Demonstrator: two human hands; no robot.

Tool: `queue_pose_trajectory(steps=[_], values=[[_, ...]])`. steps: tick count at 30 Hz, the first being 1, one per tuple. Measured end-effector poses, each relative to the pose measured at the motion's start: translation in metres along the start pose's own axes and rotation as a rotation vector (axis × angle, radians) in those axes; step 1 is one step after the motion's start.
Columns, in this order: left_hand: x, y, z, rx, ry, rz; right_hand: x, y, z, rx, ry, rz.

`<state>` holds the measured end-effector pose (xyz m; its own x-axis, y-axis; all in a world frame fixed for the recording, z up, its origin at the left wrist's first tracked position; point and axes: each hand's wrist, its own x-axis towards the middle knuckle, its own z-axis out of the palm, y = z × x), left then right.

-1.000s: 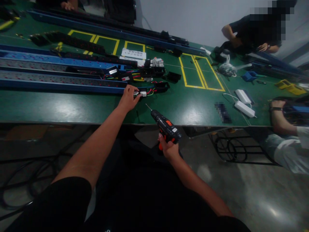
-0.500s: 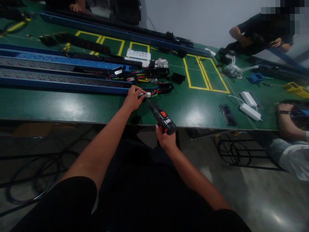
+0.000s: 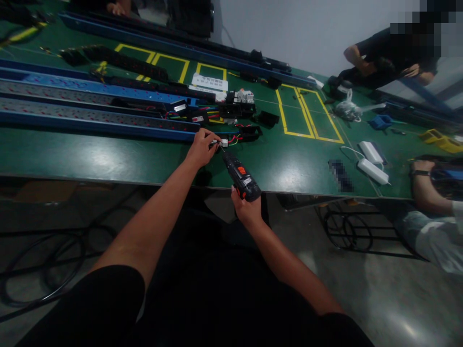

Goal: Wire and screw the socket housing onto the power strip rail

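Note:
My right hand (image 3: 248,208) is wrapped round the grip of a black and orange cordless screwdriver (image 3: 241,176). Its thin bit points up and left, with the tip beside the fingers of my left hand (image 3: 204,146). Those fingers are pinched on a small white wire connector (image 3: 224,142) at the near side of the table. Red and green wires run from the connector to a black end housing (image 3: 250,134). My fingertips partly cover the connector and the bit's tip. Just behind lies a long blue rail (image 3: 144,129).
More blue rails (image 3: 130,90) lie behind on the green table (image 3: 144,159), with several white connectors (image 3: 244,96) at their ends. To the right are white adapters (image 3: 373,171), a blurred-out dark object (image 3: 340,175) and yellow bins (image 3: 439,140). Other people work at the far side and right.
The screwdriver's rear end has shifted slightly left with my right hand. My left hand stays at the connector. The whole view has moved a little.

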<state>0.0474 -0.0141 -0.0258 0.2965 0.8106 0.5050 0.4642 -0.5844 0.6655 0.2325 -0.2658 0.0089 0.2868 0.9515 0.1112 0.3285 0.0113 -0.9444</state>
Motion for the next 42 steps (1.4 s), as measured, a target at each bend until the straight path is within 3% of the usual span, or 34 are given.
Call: queue_pose_trajectory(steps=[18, 24, 31, 37, 42], values=[[0.000, 0.000, 0.003, 0.002, 0.007, 0.017, 0.006, -0.013, -0.001, -0.215, 0.028, 0.027], [0.001, 0.002, 0.001, 0.003, 0.009, 0.010, 0.013, -0.018, -0.012, -0.358, -0.022, -0.087], [0.004, -0.001, 0.001, -0.007, -0.003, 0.011, 0.022, -0.058, -0.025, -0.607, -0.213, -0.188], [0.004, -0.003, 0.002, 0.001, -0.011, 0.013, 0.027, -0.096, -0.026, -0.866, -0.314, -0.184], [0.004, 0.001, 0.001, 0.002, -0.003, 0.022, 0.030, -0.107, -0.029, -0.923, -0.339, -0.120]])
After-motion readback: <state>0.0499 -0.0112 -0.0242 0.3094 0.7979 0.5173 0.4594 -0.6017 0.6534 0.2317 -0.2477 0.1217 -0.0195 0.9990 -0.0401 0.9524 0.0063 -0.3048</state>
